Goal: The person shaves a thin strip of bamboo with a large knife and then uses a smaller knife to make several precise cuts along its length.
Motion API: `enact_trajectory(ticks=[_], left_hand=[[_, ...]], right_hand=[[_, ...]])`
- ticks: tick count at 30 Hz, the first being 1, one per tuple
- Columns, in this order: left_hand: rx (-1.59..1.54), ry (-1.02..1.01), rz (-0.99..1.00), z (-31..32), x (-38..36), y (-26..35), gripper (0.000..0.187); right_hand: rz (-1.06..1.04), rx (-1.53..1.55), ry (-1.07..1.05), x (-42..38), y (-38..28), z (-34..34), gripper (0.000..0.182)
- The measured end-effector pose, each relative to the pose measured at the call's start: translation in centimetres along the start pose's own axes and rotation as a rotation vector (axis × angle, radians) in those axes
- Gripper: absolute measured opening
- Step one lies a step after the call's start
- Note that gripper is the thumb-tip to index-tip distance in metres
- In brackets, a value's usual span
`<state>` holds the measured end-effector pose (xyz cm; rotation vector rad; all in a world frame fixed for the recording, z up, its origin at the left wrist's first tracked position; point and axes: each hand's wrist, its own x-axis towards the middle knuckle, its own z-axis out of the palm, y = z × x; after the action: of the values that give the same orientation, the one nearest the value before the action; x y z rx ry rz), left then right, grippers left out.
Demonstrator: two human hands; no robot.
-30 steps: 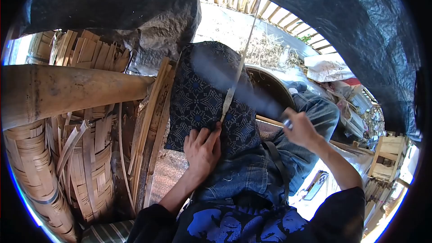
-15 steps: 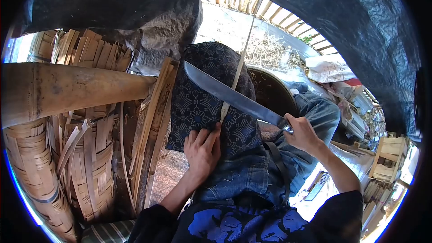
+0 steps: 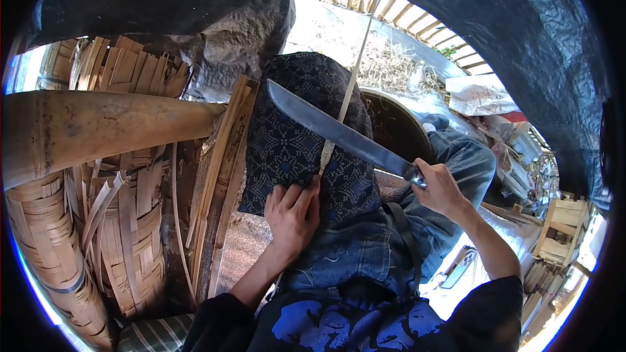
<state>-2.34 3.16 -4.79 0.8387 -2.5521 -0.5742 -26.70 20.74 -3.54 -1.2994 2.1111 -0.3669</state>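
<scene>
A long, thin bamboo strip [image 3: 353, 80] runs from the far top of the view down across a dark patterned cloth [image 3: 287, 150] spread over my thigh. My left hand [image 3: 293, 212] is closed on the near end of the strip, its index finger and thumb pinching it against the cloth. In my right hand [image 3: 438, 186] is the handle of a big knife [image 3: 339, 133] with a broad, curved blade. The blade lies slantwise over the strip, its tip toward the upper left, a little beyond my left fingers.
A thick bamboo pole [image 3: 124, 127] juts in from the left above woven bamboo baskets [image 3: 137, 241]. Split bamboo slats [image 3: 225, 176] stand beside my left arm. Behind my right knee sits a dark round container [image 3: 398, 132]. A phone [image 3: 460, 267] lies at the lower right.
Very little differs. The view has shifted slightly; both hands, the knife and the strip keep nearly the same positions relative to each other.
</scene>
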Motion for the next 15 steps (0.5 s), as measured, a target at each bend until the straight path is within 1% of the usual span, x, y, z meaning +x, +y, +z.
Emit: enact_trajectory(ticks=[1,3,5,6,7,9,10,11,13,15], left_hand=[[-0.012,0.017,0.002,-0.1,0.3,0.2,0.010],[-0.007,0.008,0.001,-0.2,0.5,0.2,0.010],[-0.007,0.000,-0.005,-0.2,0.2,0.2,0.009],[0.001,-0.022,-0.003,-0.1,0.1,0.1,0.015],[0.010,-0.044,0.001,-0.1,-0.1,-0.1,0.023],[0.017,-0.045,0.006,0.0,-0.4,-0.2,0.022],[0.023,-0.043,0.017,0.0,-0.3,-0.1,0.022],[0.022,-0.042,0.025,0.0,0.0,0.1,0.022],[-0.002,-0.008,-0.013,-0.2,0.3,0.5,0.009],[0.000,-0.004,-0.017,-0.2,0.3,0.4,0.009]], right_hand=[[0.043,0.051,-0.002,0.2,-0.1,-0.4,0.037],[0.087,0.107,-0.013,0.4,-0.5,-1.1,0.038],[0.156,0.084,0.218,0.6,-0.7,-2.0,0.041],[-0.078,-0.167,0.445,0.3,2.2,0.0,0.043],[-0.080,-0.166,0.441,0.3,2.2,0.3,0.043],[0.123,0.198,0.138,0.2,1.8,0.5,0.043],[0.007,-0.010,-0.029,0.2,1.3,0.3,0.041],[0.010,-0.010,-0.021,0.0,1.2,0.1,0.041],[0.048,0.028,-0.003,0.1,0.9,-0.4,0.039],[0.079,0.086,-0.004,0.5,0.3,-1.8,0.041]])
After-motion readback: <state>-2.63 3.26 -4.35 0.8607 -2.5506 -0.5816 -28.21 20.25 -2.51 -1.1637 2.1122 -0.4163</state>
